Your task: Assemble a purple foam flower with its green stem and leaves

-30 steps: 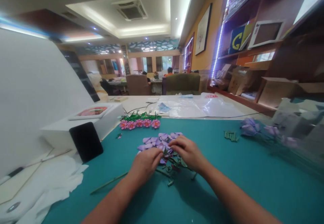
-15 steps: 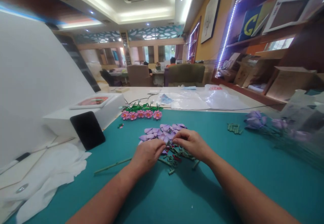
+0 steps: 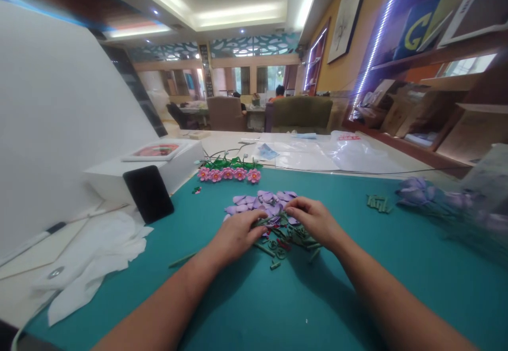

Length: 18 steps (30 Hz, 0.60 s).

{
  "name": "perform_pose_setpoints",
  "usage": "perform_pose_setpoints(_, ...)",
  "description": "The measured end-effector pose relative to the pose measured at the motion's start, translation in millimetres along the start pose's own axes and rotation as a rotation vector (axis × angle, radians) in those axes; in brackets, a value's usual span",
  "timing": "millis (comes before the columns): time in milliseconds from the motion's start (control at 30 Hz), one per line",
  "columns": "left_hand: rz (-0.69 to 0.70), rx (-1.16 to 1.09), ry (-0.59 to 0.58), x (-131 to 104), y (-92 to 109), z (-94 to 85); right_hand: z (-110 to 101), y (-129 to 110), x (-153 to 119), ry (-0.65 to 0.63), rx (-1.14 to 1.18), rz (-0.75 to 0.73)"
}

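Observation:
My left hand (image 3: 238, 233) is closed around a thin green flower stem (image 3: 182, 260), whose far end sticks out to the left behind my forearm. Thumb and index finger of my right hand (image 3: 313, 218) are pinched close to the stem's tip, and whatever they hold is too small to make out. Purple petals (image 3: 243, 201) lie in a cluster just beyond both hands. Under and between the hands is a heap of small green toy-flower parts (image 3: 280, 253), with a few red pieces among them. A short green tube (image 3: 275, 266) lies at its near edge.
Pink flowers (image 3: 227, 173) with green leaves lie in a row at the back of the green mat (image 3: 254, 308). Short green sticks (image 3: 379, 203) and finished-looking purple flowers (image 3: 415, 191) are on the right. A black tablet (image 3: 148, 194) leans on a white box at left, near white wrapping (image 3: 107, 250).
The view has shifted, so the scene sits slightly further right. My hands have moved slightly apart, and the left fingers have loosened from a tight pinch around the stem.

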<state>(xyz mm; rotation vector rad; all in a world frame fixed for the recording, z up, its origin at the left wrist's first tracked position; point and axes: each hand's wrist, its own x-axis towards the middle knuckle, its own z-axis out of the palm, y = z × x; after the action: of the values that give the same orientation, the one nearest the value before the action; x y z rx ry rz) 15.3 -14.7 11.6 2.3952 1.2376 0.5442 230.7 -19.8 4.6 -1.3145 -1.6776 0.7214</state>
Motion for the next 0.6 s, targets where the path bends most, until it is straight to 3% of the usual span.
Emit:
perform_pose_setpoints(233,-0.004,-0.135,-0.032,2.1,-2.8,-2.2,-2.7,0.7,2.5,0.072,0.129,0.081)
perform_pose_setpoints(467,-0.146,-0.499,-0.136,3.3,-2.4,-4.5,-8.0,-0.7,3.3,0.236,0.309,0.178)
perform_pose_setpoints(600,-0.186,-0.683,-0.16,4.1,-1.6,-6.0,-11.5,3.5,5.2,0.264,0.366,0.221)
